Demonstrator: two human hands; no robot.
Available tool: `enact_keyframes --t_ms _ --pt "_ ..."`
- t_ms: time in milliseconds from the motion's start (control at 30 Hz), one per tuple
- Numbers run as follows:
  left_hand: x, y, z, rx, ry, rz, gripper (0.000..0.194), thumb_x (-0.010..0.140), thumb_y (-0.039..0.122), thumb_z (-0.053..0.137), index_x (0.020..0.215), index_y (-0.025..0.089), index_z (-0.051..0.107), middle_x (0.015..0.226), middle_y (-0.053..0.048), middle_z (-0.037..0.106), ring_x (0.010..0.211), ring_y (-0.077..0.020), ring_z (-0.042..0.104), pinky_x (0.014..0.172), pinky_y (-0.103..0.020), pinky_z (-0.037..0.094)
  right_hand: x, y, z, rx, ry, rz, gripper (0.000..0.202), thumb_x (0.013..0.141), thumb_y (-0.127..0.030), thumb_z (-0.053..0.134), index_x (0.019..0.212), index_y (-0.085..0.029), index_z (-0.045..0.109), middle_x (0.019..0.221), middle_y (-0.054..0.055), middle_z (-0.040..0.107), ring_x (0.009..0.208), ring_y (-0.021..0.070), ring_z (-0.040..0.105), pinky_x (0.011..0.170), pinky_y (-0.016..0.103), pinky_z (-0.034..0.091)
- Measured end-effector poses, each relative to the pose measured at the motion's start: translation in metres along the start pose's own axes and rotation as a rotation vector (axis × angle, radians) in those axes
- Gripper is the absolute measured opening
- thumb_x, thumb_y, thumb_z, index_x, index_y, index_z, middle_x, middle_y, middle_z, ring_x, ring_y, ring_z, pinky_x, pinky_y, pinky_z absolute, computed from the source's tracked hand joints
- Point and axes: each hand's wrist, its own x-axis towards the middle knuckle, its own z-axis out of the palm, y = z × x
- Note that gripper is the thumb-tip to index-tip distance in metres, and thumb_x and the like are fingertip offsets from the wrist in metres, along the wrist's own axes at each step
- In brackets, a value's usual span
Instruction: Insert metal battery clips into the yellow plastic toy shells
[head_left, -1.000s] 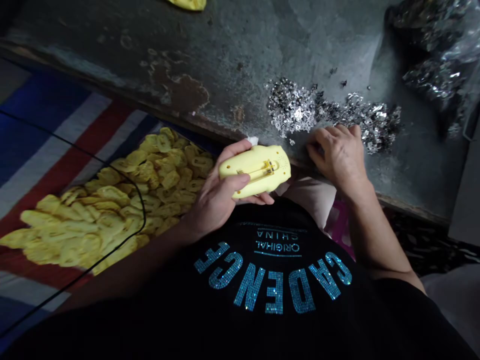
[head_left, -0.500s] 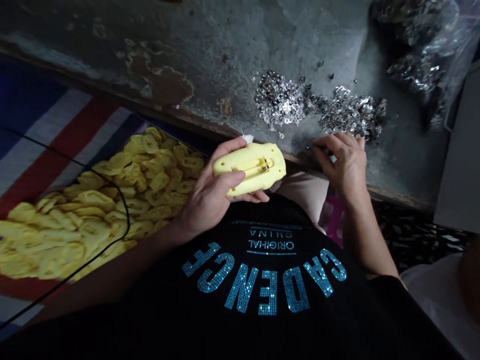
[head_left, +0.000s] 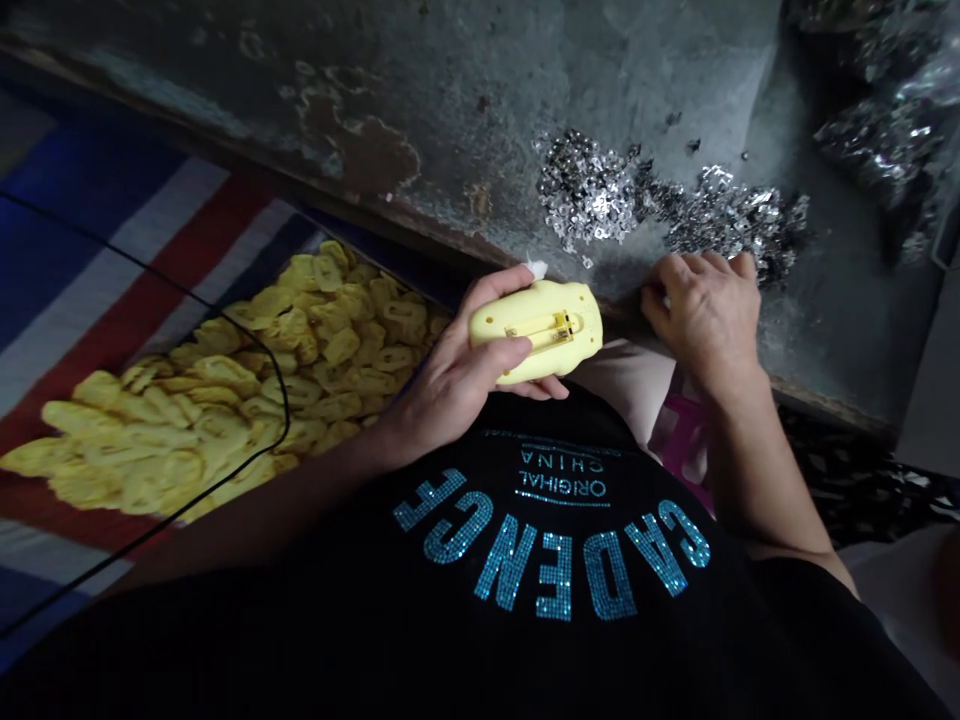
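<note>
A yellow plastic shell (head_left: 544, 325) with a long battery slot and small metal contacts in it lies in my left hand (head_left: 457, 375), the thumb pressed on its face. A bit of white wrapping shows at a left fingertip. My right hand (head_left: 705, 310) is at the table edge, at the near side of a pile of small metal pieces (head_left: 731, 215); its fingers are curled together, and what they hold, if anything, is hidden. Beside that pile, to the left, is another heap of shiny metal pieces (head_left: 589, 190).
Many yellow shells (head_left: 225, 400) lie on a striped cloth (head_left: 180, 240) at the left, with a black cable (head_left: 277, 375) across them. A plastic bag of metal pieces (head_left: 885, 140) sits on the grey table (head_left: 450, 90) at the right. A purple stool (head_left: 682, 440) is below the edge.
The whole view has shifted, so the hands and shell appear further right. The fingers of my right hand are more curled under. My left hand still grips the shell.
</note>
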Motion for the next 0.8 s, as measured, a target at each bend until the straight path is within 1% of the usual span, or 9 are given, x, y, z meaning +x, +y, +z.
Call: enact_keyframes --t_ms 67,100,200,267,333,433,533,667,800 --pt "-0.001 0.000 0.002 -0.022 0.002 -0.005 0.077 0.103 0.043 0.078 0.171 0.036 0.045 0.166 -0.014 0.069 0.088 -0.0249 0.089 0.076 -0.038 0.078 -0.003 0.000 -0.005 0.109 0.011 0.056 0.009 0.097 -0.026 0.070 0.088 -0.025 0.069 0.087 0.009 0.079 0.090 0.0319 0.072 0.099 0.058 0.055" --pt "-0.001 0.000 0.003 -0.026 -0.001 -0.008 0.076 0.103 0.043 0.078 0.171 0.036 0.045 0.167 -0.013 0.068 0.088 -0.0250 0.090 0.076 -0.038 0.079 -0.006 -0.002 -0.008 0.237 0.024 0.088 0.010 0.097 -0.029 0.072 0.088 -0.026 0.069 0.087 0.007 0.079 0.087 0.0301 0.072 0.096 0.055 0.057" --pt "-0.002 0.001 0.006 0.000 -0.036 -0.004 0.075 0.104 0.043 0.079 0.171 0.037 0.046 0.168 -0.012 0.068 0.090 -0.0254 0.091 0.077 -0.036 0.079 -0.021 -0.020 -0.017 0.842 0.058 0.146 0.015 0.101 -0.043 0.077 0.095 -0.030 0.072 0.095 0.003 0.083 0.085 0.0258 0.076 0.084 0.047 0.063" --pt "-0.002 0.005 0.010 0.045 -0.051 -0.007 0.074 0.106 0.043 0.078 0.173 0.038 0.046 0.167 -0.011 0.069 0.095 -0.0257 0.091 0.078 -0.034 0.079 -0.032 -0.038 -0.019 1.130 0.084 0.148 0.017 0.103 -0.047 0.079 0.098 -0.031 0.073 0.105 0.002 0.086 0.092 0.0254 0.080 0.086 0.046 0.067" --pt "-0.003 0.009 0.014 0.070 -0.058 -0.013 0.074 0.107 0.043 0.079 0.173 0.038 0.045 0.166 -0.011 0.070 0.099 -0.0266 0.092 0.080 -0.032 0.080 -0.038 -0.053 -0.018 1.148 0.128 0.114 0.015 0.103 -0.043 0.079 0.096 -0.031 0.073 0.114 0.003 0.085 0.105 0.0269 0.081 0.099 0.051 0.067" --pt "-0.003 0.012 0.019 0.042 -0.084 -0.031 0.077 0.105 0.045 0.082 0.172 0.039 0.045 0.167 -0.010 0.070 0.103 -0.0290 0.092 0.078 -0.033 0.080 -0.043 -0.063 -0.016 0.962 0.181 0.061 0.011 0.100 -0.033 0.079 0.091 -0.030 0.073 0.123 0.005 0.080 0.121 0.0314 0.076 0.113 0.060 0.062" --pt "-0.004 0.011 0.021 0.009 -0.118 -0.044 0.073 0.107 0.047 0.079 0.172 0.040 0.046 0.169 -0.008 0.069 0.106 -0.0299 0.091 0.077 -0.032 0.080 -0.045 -0.060 -0.015 0.877 0.201 0.031 0.010 0.095 -0.025 0.079 0.090 -0.029 0.073 0.119 0.006 0.078 0.117 0.0326 0.073 0.112 0.062 0.059" --pt "-0.005 0.008 0.023 -0.003 -0.144 -0.033 0.066 0.113 0.049 0.068 0.174 0.044 0.043 0.173 -0.005 0.065 0.109 -0.0303 0.091 0.079 -0.037 0.080 -0.048 -0.055 -0.010 1.013 0.277 0.026 0.008 0.091 -0.022 0.080 0.088 -0.028 0.075 0.112 0.003 0.077 0.111 0.0281 0.072 0.105 0.055 0.060" --pt "-0.005 0.008 0.024 0.022 -0.198 -0.022 0.064 0.116 0.052 0.060 0.176 0.046 0.039 0.178 0.001 0.060 0.112 -0.0297 0.090 0.084 -0.039 0.080 -0.051 -0.058 0.000 1.082 0.330 0.128 0.005 0.097 -0.032 0.078 0.093 -0.030 0.077 0.127 0.003 0.077 0.128 0.0311 0.070 0.117 0.059 0.059"
